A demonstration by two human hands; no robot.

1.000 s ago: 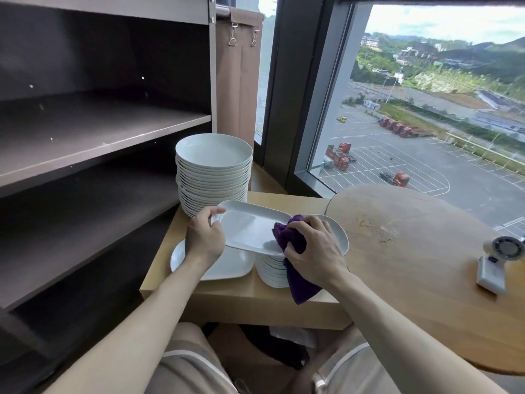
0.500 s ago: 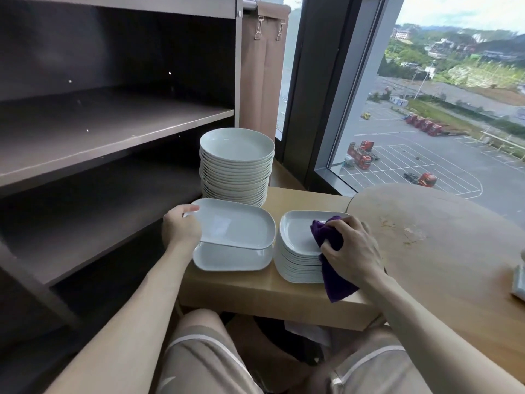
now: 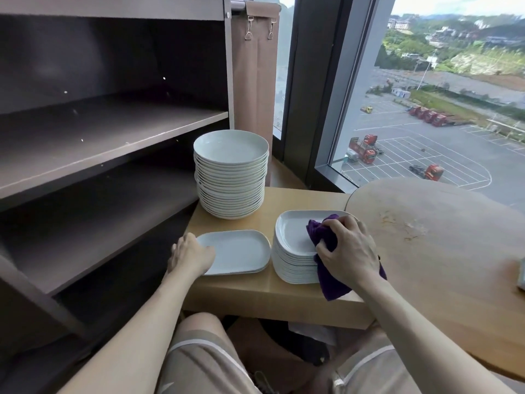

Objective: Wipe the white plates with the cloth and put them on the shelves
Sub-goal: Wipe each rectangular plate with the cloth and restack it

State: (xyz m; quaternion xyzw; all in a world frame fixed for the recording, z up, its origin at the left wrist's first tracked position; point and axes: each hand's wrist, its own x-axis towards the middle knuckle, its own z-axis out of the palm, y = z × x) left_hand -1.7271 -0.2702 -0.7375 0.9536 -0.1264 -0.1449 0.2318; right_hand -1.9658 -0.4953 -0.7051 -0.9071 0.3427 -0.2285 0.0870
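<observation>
A dark brown shelf unit [image 3: 113, 129] fills the room to the left of the tall stack of round white plates [image 3: 231, 174], its two boards bare and its lower board level with the stack's foot. In front of that stack and slightly left, the left hand [image 3: 190, 255] holds the left rim of a white rounded-square plate [image 3: 238, 250], which lies flat on another of the same shape. Both rest on the light wooden ledge [image 3: 301, 199] that carries the tall stack. Behind the stack hangs a brown curtain [image 3: 252, 81]. In front and to the right of it stands a stack of rounded-square plates [image 3: 289, 263]. The right hand [image 3: 349, 251] clutches a purple cloth [image 3: 324, 234], pressed into the top plate's right side and hanging over the edge. Farther right lies a round wooden table [image 3: 443, 251], scuffed pale in places, and behind it a tall window [image 3: 426, 109] overlooks a car park.
</observation>
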